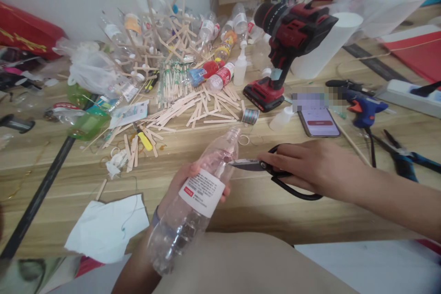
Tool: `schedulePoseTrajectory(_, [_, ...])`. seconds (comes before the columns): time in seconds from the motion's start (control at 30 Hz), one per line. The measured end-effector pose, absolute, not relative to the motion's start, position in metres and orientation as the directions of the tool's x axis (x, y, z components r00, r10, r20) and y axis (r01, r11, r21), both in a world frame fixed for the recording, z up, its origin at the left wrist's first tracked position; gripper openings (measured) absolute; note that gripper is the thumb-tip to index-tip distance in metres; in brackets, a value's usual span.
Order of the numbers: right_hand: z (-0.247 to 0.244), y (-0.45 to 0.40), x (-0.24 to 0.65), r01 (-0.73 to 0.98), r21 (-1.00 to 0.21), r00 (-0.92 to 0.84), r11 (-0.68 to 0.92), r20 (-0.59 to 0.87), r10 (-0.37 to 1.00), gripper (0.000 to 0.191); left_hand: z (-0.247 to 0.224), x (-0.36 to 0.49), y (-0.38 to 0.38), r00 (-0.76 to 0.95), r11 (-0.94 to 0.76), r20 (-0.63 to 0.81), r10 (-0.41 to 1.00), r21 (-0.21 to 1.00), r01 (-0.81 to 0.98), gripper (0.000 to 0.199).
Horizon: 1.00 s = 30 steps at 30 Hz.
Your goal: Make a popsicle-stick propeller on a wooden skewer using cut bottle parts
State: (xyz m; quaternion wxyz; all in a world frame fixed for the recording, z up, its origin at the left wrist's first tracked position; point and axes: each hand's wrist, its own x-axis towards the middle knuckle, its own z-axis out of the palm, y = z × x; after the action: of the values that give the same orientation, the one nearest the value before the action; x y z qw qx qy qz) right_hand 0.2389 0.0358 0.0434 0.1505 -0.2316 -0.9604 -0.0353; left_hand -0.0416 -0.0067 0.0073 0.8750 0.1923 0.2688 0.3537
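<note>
While the left grip (178,183) clasps one clear bottle (199,200), white-labelled, tilted above the near edge of the tabletop (262,216), the right grip (303,165) holds scissors (248,165), black-handled, tip at the bottle's shoulder. Farther back: sticks (179,108), wooden, loose; drill (292,32), red and black, upright; spool (250,115), near it; phone (319,117), screen lit.

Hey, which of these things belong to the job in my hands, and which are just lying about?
In the job:
- clear plastic bottle, in your left hand
- scissors, in your right hand, blades at the bottle's shoulder

Apparently just lying about:
- drill
- phone
- wooden sticks
- thread spool
- glue gun
- pliers
</note>
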Motion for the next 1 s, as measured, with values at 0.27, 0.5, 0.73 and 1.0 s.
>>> schedulePoseTrajectory(0.27, [0.028,0.022,0.223,0.48,-0.342,-0.735,0.808,0.346,0.583,0.027,0.007,-0.045,-0.004,0.489,0.58,-0.322,0.811,0.554,-0.597,0.067])
schedulePoseTrajectory(0.5, [0.047,0.034,0.225,0.565,-0.212,-0.698,0.797,0.392,0.599,0.04,0.013,-0.046,-0.006,0.511,0.591,-0.307,0.803,0.525,-0.612,0.062])
schedulePoseTrajectory(0.73, [0.073,0.043,0.23,0.503,0.226,-0.837,0.834,0.366,0.406,0.051,0.023,-0.05,-0.017,0.521,0.582,-0.311,0.795,0.631,-0.513,0.065])
schedulePoseTrajectory(1.0, [0.106,0.049,0.225,0.325,0.506,-0.94,0.799,0.263,0.215,0.048,0.036,-0.046,-0.018,0.506,0.579,-0.362,0.783,0.721,-0.38,0.059])
